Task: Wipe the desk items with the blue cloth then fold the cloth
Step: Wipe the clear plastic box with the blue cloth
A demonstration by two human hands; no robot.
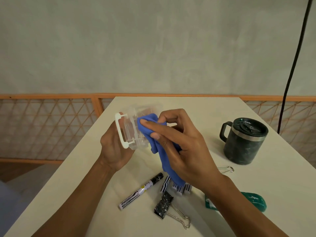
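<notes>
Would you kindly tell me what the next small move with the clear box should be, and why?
Probably sweep the blue cloth across the clear box. The right hand pinches the cloth against the box, which the left hand holds above the desk, so wiping looks underway; the marker, binder clip and mug lie on the desk, seemingly waiting.

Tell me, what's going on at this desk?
A person is wiping small items clean. Their left hand holds a clear plastic box above the desk while the right hand rubs it with a blue cloth. A marker, a binder clip and a dark mug sit on the desk. The cloth is not yet folded.
</notes>
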